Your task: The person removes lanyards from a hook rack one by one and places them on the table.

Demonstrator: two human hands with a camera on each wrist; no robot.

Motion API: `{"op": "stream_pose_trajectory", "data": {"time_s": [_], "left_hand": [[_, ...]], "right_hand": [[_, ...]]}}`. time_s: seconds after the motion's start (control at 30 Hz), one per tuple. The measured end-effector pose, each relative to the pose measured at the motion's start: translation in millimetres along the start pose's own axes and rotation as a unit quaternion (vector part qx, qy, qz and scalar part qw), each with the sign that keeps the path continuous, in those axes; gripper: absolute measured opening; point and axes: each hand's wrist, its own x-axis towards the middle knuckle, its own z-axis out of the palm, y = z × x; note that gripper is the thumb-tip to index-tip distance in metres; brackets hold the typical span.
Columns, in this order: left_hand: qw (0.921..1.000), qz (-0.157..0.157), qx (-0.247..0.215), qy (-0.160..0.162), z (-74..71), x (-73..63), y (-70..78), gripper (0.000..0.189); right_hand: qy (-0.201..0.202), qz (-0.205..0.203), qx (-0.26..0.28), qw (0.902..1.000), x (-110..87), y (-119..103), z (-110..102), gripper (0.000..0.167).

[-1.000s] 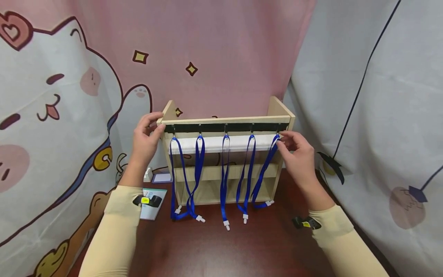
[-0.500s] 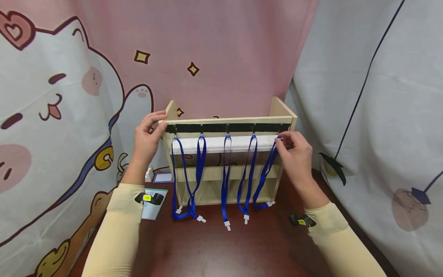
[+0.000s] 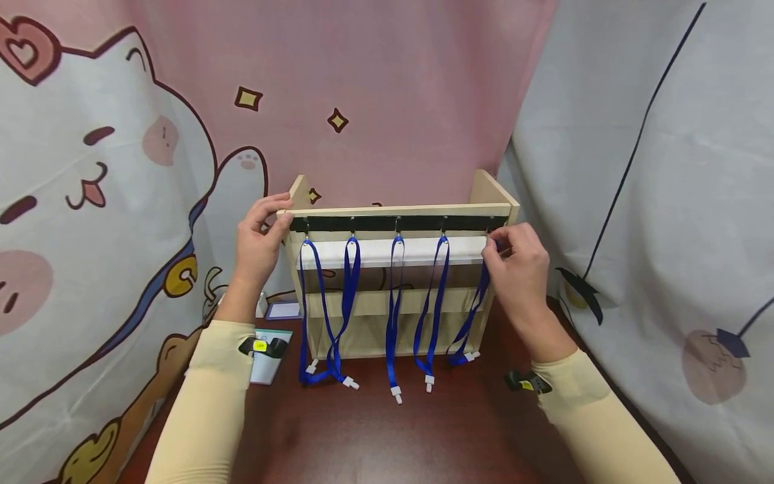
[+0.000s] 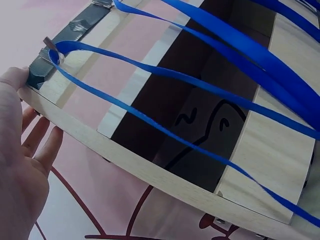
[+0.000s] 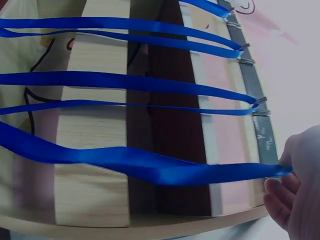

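Observation:
A light wooden rack (image 3: 394, 302) stands on the dark table, with a black strip (image 3: 375, 224) of small hooks along its top. Several blue lanyards (image 3: 349, 282) with white clips hang from it in a row. My left hand (image 3: 259, 238) holds the rack's top left corner, thumb in front and fingers behind, as the left wrist view also shows. At the right end, my right hand (image 3: 521, 269) pinches the top of the last lanyard (image 5: 200, 172) between thumb and fingers. Those fingers hide the hook there.
Left of the rack, a white and teal card or booklet (image 3: 266, 359) lies on the brown table (image 3: 387, 437) beside a purple-edged card (image 3: 283, 310). A printed cloth (image 3: 387, 101) hangs close behind, and a pale curtain (image 3: 635, 222) on the right.
My right hand has pinched the top of the rightmost lanyard and shifted it slightly right; its straps have swung right too. My left hand stays on the rack corner.

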Motion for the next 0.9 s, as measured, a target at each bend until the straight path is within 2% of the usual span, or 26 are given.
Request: {"op": "stream_pose_trajectory", "data": {"time_s": [0.37,0.53,0.67,0.9], "left_hand": [[1.0000,0.006,0.000,0.004,0.5,-4.7,-0.7,0.023],[0.9999,0.010,0.000,0.006,1.0,-4.8,-0.3,0.023],[0.9999,0.012,-0.004,0.008,2.4,-3.8,-0.7,0.023],[0.9998,0.012,-0.006,0.012,5.1,-4.1,-2.0,0.023]], "right_hand": [[-0.001,0.007,0.057,0.9983,18.4,-10,-33,0.007],[-0.008,0.066,0.094,0.9933,33.0,-10,-47,0.008],[0.009,0.098,0.124,0.9874,44.2,-12,-57,0.009],[0.029,0.089,0.145,0.9851,58.0,-17,-76,0.014]]}}
